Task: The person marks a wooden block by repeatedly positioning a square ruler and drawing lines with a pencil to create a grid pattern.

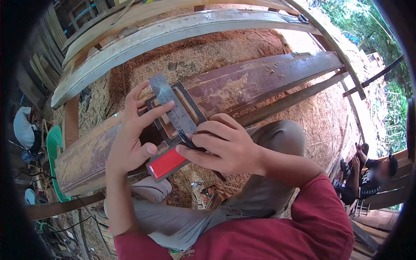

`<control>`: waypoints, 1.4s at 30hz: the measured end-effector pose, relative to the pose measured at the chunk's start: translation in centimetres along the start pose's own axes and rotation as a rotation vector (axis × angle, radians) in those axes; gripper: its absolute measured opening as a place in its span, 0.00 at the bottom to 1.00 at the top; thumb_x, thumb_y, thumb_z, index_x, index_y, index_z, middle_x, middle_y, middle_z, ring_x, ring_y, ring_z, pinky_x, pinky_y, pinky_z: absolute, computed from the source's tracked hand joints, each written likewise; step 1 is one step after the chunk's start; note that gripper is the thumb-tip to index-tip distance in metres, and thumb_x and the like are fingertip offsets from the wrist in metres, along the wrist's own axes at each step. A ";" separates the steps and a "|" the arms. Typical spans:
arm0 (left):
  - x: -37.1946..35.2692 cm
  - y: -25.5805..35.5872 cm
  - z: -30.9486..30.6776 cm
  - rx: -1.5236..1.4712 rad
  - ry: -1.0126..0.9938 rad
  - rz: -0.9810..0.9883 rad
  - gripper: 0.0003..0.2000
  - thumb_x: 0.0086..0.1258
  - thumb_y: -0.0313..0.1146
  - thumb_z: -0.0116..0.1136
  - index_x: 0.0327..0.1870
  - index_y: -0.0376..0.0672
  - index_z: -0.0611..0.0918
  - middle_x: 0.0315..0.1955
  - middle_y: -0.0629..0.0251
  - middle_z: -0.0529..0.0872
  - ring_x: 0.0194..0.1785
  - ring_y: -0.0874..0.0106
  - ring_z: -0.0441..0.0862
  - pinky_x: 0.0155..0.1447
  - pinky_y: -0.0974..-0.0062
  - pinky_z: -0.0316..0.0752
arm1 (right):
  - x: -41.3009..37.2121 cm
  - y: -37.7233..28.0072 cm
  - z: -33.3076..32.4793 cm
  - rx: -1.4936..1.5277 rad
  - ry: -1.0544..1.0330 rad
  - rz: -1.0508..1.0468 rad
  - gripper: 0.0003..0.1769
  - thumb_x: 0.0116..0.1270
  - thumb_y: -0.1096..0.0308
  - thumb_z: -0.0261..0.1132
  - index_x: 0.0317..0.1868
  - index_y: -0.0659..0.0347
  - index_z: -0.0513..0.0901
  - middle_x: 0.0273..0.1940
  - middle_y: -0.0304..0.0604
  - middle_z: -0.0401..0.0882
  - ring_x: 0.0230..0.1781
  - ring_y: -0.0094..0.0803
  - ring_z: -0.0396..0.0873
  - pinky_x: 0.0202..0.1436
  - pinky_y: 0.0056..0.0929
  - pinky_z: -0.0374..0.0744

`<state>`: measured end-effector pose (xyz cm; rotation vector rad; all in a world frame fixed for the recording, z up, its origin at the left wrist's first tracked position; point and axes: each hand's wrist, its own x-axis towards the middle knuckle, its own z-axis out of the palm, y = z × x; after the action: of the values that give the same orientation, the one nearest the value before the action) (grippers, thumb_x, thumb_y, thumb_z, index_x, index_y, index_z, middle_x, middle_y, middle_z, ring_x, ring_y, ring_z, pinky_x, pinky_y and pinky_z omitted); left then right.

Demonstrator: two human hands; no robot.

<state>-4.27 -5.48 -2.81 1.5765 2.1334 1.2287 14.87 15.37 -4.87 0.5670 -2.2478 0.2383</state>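
A steel ruler (167,96) with engraved markings lies slantwise across a dark-edged frame (190,105) that has rectangular openings and pale wood inside. My left hand (132,134) steadies the ruler, its index fingertip pressed on the blade and its thumb spread away near a red block (167,164) with dark edges. My right hand (227,145) pinches a slim black pen (185,138), the tip right at the ruler's lower end. The right thumb rests by the upper end of the red block. Beneath the frame runs a long reddish-brown board (242,84), dusted with shavings.
Pale planks (182,32) stretch across the back. Sawdust (190,58) covers the ground. A green plastic chair (55,151) stands at left. Another person (368,175) sits at far right, hands raised. My bent knee (284,138) is close beside my right forearm.
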 end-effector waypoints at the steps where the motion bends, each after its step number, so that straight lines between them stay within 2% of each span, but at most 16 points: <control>1: 0.0 -0.2 0.1 -0.010 0.000 0.006 0.55 0.67 0.92 0.48 0.77 0.51 0.89 0.87 0.40 0.61 0.86 0.42 0.65 0.87 0.44 0.59 | 0.0 0.0 -0.1 -0.008 0.005 -0.002 0.20 0.60 0.64 0.79 0.55 0.44 0.97 0.45 0.34 0.85 0.48 0.34 0.85 0.51 0.37 0.84; 5: 0.1 -0.6 0.3 -0.013 0.001 0.042 0.56 0.66 0.93 0.48 0.78 0.52 0.89 0.89 0.39 0.58 0.88 0.41 0.64 0.86 0.42 0.61 | -0.5 0.5 -0.3 -0.039 0.036 -0.008 0.20 0.60 0.63 0.80 0.54 0.44 0.97 0.45 0.33 0.87 0.47 0.32 0.86 0.50 0.39 0.82; 8: 0.4 0.2 0.4 -0.019 -0.002 -0.022 0.64 0.61 0.98 0.38 0.79 0.51 0.88 0.90 0.39 0.58 0.89 0.45 0.63 0.86 0.46 0.59 | -0.7 1.0 -1.1 -0.051 0.023 -0.018 0.19 0.59 0.61 0.81 0.53 0.44 0.98 0.48 0.33 0.90 0.48 0.32 0.88 0.51 0.40 0.81; 11: 0.1 -1.4 1.0 0.158 0.005 0.090 0.66 0.58 0.99 0.45 0.86 0.51 0.81 0.91 0.39 0.55 0.90 0.41 0.60 0.87 0.44 0.59 | -1.0 1.4 -1.7 -0.062 -0.001 0.017 0.21 0.58 0.63 0.79 0.54 0.44 0.96 0.49 0.34 0.85 0.50 0.32 0.86 0.57 0.41 0.82; 13: -0.1 -1.8 1.5 0.132 0.081 0.079 0.69 0.52 0.94 0.61 0.90 0.49 0.72 0.91 0.40 0.56 0.91 0.42 0.61 0.88 0.43 0.61 | -1.0 1.9 -2.1 -0.092 0.026 0.006 0.21 0.56 0.63 0.80 0.54 0.44 0.96 0.48 0.34 0.85 0.51 0.32 0.87 0.58 0.41 0.82; 17: -0.4 -3.1 2.2 0.068 0.189 0.077 0.82 0.42 0.82 0.83 0.96 0.43 0.54 0.90 0.42 0.56 0.90 0.44 0.62 0.88 0.44 0.65 | -1.5 3.1 -2.1 -0.049 0.107 0.037 0.23 0.57 0.64 0.80 0.57 0.46 0.96 0.46 0.35 0.85 0.49 0.34 0.91 0.58 0.42 0.84; 20: -0.4 -1.4 2.2 0.223 0.159 0.040 0.87 0.36 0.76 0.90 0.96 0.41 0.49 0.89 0.43 0.57 0.89 0.45 0.63 0.88 0.45 0.66 | -1.9 4.1 -3.2 -0.008 0.108 0.102 0.21 0.62 0.63 0.81 0.58 0.50 0.96 0.50 0.39 0.91 0.48 0.37 0.92 0.57 0.42 0.85; 22: -0.3 -1.7 2.3 0.171 0.179 0.065 0.88 0.33 0.72 0.93 0.96 0.42 0.48 0.88 0.43 0.59 0.89 0.45 0.63 0.88 0.45 0.67 | -1.7 4.7 -4.2 0.030 0.111 0.161 0.19 0.66 0.62 0.80 0.57 0.52 0.96 0.52 0.42 0.93 0.49 0.37 0.92 0.56 0.41 0.85; 23: -0.3 -1.8 2.4 0.144 0.188 0.078 0.89 0.32 0.71 0.94 0.96 0.42 0.47 0.87 0.43 0.59 0.89 0.46 0.63 0.88 0.45 0.67 | -2.2 5.2 -4.1 0.010 0.156 0.190 0.15 0.74 0.61 0.77 0.57 0.55 0.96 0.54 0.46 0.95 0.50 0.40 0.92 0.55 0.42 0.86; 26: -0.4 -1.9 2.7 0.033 0.208 0.033 0.89 0.33 0.65 0.97 0.96 0.43 0.45 0.86 0.43 0.61 0.89 0.45 0.63 0.89 0.47 0.67 | -2.9 5.5 -4.3 0.051 0.307 0.357 0.14 0.77 0.62 0.75 0.57 0.58 0.96 0.54 0.47 0.95 0.51 0.42 0.93 0.55 0.42 0.88; 27: -0.5 -2.0 2.6 0.026 0.198 0.037 0.88 0.34 0.62 0.97 0.97 0.45 0.43 0.87 0.44 0.60 0.89 0.46 0.63 0.90 0.46 0.64 | -3.0 5.7 -4.6 0.016 0.338 0.403 0.13 0.75 0.70 0.77 0.58 0.59 0.95 0.53 0.48 0.95 0.52 0.42 0.93 0.56 0.40 0.89; 30: -0.6 -2.4 2.4 -0.076 0.153 0.037 0.84 0.42 0.51 0.97 0.97 0.47 0.40 0.89 0.44 0.57 0.92 0.46 0.61 0.92 0.44 0.58 | -2.6 6.3 -4.0 0.111 0.537 0.542 0.14 0.73 0.79 0.78 0.57 0.62 0.95 0.52 0.48 0.95 0.52 0.39 0.94 0.58 0.37 0.89; 31: -0.6 -2.6 2.4 -0.162 0.131 0.028 0.82 0.46 0.47 0.95 0.97 0.46 0.40 0.90 0.43 0.55 0.93 0.45 0.58 0.92 0.44 0.59 | -3.3 7.1 -4.3 0.055 0.515 0.549 0.14 0.73 0.84 0.77 0.56 0.63 0.95 0.51 0.49 0.95 0.52 0.37 0.94 0.57 0.35 0.88; 35: -0.8 -2.8 1.3 -0.399 0.063 -0.013 0.76 0.54 0.40 0.88 0.97 0.45 0.38 0.94 0.42 0.49 0.96 0.43 0.53 0.93 0.45 0.56 | -3.7 7.4 -5.0 0.000 0.489 0.629 0.13 0.73 0.83 0.77 0.55 0.63 0.95 0.52 0.49 0.95 0.52 0.37 0.95 0.57 0.34 0.89; 38: -1.0 -2.9 1.4 -0.371 0.084 -0.003 0.77 0.52 0.48 0.92 0.97 0.43 0.42 0.94 0.42 0.50 0.95 0.44 0.54 0.93 0.47 0.56 | -3.8 7.6 -5.0 0.007 0.481 0.596 0.13 0.73 0.82 0.77 0.56 0.63 0.95 0.52 0.49 0.95 0.53 0.38 0.95 0.58 0.34 0.89; 42: -0.9 -1.0 3.1 -0.055 0.200 0.041 0.80 0.45 0.61 0.94 0.96 0.41 0.49 0.88 0.42 0.63 0.91 0.46 0.62 0.91 0.48 0.61 | -4.1 7.8 -5.3 -0.041 0.406 0.523 0.13 0.74 0.79 0.78 0.56 0.63 0.95 0.52 0.50 0.95 0.55 0.41 0.95 0.61 0.35 0.89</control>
<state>-2.76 -4.81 -5.76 1.5395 2.1721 1.5027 17.10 25.43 -4.30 -0.1029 -1.9544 0.5176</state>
